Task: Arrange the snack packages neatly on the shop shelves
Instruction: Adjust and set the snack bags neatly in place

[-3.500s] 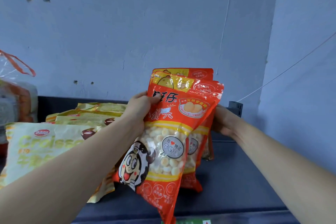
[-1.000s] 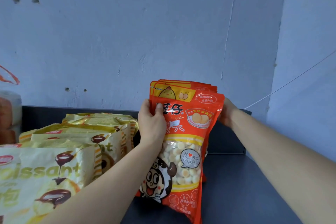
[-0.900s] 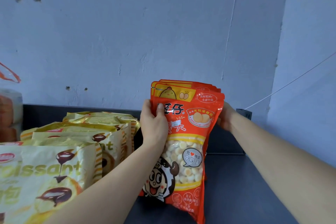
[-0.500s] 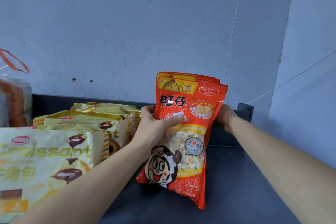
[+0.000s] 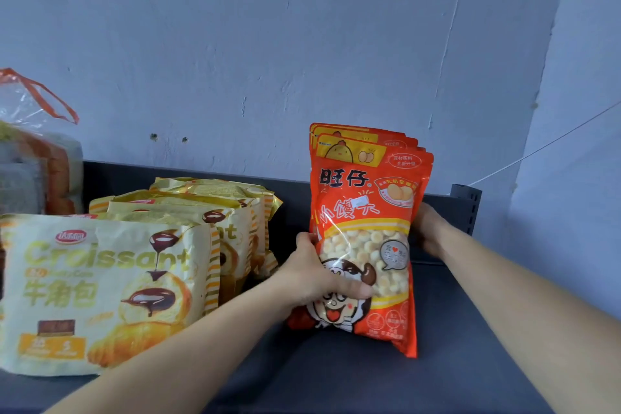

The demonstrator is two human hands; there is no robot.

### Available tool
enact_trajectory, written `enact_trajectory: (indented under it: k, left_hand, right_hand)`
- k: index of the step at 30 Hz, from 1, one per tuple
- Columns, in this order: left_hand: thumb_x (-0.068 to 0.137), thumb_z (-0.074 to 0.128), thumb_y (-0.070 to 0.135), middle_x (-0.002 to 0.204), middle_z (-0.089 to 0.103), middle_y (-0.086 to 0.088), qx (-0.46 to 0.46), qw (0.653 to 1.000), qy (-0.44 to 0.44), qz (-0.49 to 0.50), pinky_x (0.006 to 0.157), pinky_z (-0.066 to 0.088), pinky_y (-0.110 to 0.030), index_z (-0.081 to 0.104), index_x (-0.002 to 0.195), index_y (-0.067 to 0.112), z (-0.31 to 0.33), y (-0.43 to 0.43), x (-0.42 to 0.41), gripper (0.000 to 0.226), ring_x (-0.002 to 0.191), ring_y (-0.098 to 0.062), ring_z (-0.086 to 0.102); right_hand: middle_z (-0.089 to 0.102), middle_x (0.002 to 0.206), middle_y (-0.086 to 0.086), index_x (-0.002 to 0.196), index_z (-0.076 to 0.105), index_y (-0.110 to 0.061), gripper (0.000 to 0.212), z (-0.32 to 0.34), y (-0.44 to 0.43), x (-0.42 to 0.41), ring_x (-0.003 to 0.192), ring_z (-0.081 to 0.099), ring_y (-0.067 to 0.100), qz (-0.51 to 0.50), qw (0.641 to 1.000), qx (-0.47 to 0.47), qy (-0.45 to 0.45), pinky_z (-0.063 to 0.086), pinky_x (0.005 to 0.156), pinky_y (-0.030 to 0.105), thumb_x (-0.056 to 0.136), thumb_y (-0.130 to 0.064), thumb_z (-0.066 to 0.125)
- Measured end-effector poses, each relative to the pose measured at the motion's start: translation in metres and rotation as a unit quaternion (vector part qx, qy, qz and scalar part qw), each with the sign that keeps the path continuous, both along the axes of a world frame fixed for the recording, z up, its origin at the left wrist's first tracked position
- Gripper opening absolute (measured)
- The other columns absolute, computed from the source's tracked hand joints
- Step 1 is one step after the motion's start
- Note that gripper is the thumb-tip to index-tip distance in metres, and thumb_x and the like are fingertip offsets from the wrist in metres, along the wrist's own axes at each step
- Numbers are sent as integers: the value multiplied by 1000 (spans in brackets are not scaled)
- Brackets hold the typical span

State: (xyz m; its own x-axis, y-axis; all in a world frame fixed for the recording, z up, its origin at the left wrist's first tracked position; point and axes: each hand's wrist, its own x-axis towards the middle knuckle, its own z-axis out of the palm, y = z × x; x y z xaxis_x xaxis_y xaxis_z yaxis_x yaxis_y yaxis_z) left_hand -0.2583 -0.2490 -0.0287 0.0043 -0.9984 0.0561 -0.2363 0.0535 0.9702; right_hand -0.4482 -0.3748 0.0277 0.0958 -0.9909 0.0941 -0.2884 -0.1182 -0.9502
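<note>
Shelf: a dark grey shelf [image 5: 453, 329]; I see its bare deck to the right of the red snack bags and in front of them.
Nearest pack: a pale yellow croissant bag [image 5: 100, 289] stands left of the red snack bags and closer to me, face on, with a chocolate-drizzle picture.
Left hand: my view has the left hand [image 5: 312, 276] clamped on the left edge of the red snack bags, low down, thumb laid across the cartoon face on the front, fingers going round behind.
Task thing: the red snack bags [image 5: 366, 212] stand upright on the shelf as a stack, front to back, their top edges staggered one behind another; a clear window shows small round biscuits.
Right hand: the right hand [image 5: 428, 232] is against the stack's right edge at mid height; its fingertips go behind the packs, so I cannot tell whether they curl round.
In the way: more croissant bags [image 5: 215, 202] stand in a row left of the red snack bags, the closest just beside the left hand, with a dark gap between.
Far left: a clear bread bag [image 5: 37, 158] with orange handles, well apart from the stack.
Behind: the shelf's back rail [image 5: 188, 175] runs behind the stack, a perforated post [image 5: 465, 208] stands just right of the right hand, and a thin cord [image 5: 551, 141] rises from it.
Farthest: a scuffed pale blue wall [image 5: 302, 44].
</note>
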Motion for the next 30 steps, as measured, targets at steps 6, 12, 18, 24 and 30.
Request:
enact_trajectory:
  k: [6, 12, 18, 24, 30]
  left_hand:
    - [42, 97, 31, 134, 52, 7, -34, 993, -1, -113, 105, 44, -45, 12, 132, 59, -1, -14, 7, 127, 122, -18, 55]
    - [28, 97, 49, 124, 57, 14, -92, 995, -17, -20, 98, 50, -41, 29, 128, 44, -11, -17, -13, 121, 113, -13, 59]
    - [26, 97, 52, 137, 47, 8, -100, 991, -70, -48, 101, 46, -48, 11, 133, 61, 4, -13, -5, 138, 125, -22, 51]
    - [50, 95, 22, 122, 49, 25, -147, 974, -171, -37, 101, 46, -31, -20, 142, 48, 4, 1, -4, 150, 119, -6, 51]
    - [43, 93, 33, 133, 47, 13, -222, 945, -229, 74, 84, 56, -43, -23, 141, 50, -3, -1, -7, 153, 115, -14, 55]
  right_hand:
    - [68, 113, 14, 108, 64, -13, 17, -12, 3, -6, 101, 64, 27, 28, 998, 3, 57, 52, 91, 42, 98, -20, 52]
    - [65, 117, 22, 86, 62, -9, 26, -10, -7, -6, 111, 60, 37, 7, 999, 42, 12, 46, 101, 50, 100, -18, 43]
    - [64, 120, 16, 104, 61, -10, 51, 9, 3, -18, 105, 61, 29, -130, 988, -26, -75, 48, 96, 47, 96, -55, 38]
    - [73, 95, 4, 107, 64, -18, 84, 53, 49, -23, 90, 70, 21, 113, 980, -102, -124, 54, 68, 33, 64, -87, 44]
    - [74, 93, 0, 103, 62, -15, 41, 59, 47, -20, 85, 72, 16, 147, 959, -195, -141, 54, 69, 29, 64, -11, 74]
